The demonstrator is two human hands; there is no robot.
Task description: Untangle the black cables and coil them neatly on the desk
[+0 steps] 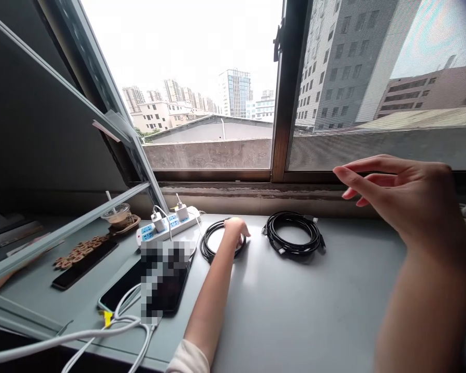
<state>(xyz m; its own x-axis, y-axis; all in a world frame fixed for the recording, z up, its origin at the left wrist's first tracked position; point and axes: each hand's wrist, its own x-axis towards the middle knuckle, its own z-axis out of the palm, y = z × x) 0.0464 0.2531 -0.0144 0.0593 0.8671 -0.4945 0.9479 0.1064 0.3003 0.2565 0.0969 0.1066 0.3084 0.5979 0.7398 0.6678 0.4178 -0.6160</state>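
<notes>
The left hand (236, 231) is laid on the right rim of a thin black cable coil (204, 244). The coil lies flat as a round loop on the smooth grey worktop (314, 311), just beside a white plastic power strip (166, 228) with blue sockets, in which two white chargers are plugged. The fingers are bent down over the rubbery cord; whether it is pinched cannot be told. The right hand (404, 194) is held up in the air, empty, with the fingers loosely spread and a little curved. Below it and to the left, a thicker black cable bundle (295, 248) is seen, wound in several glossy turns and lying apart from the thin coil.
</notes>
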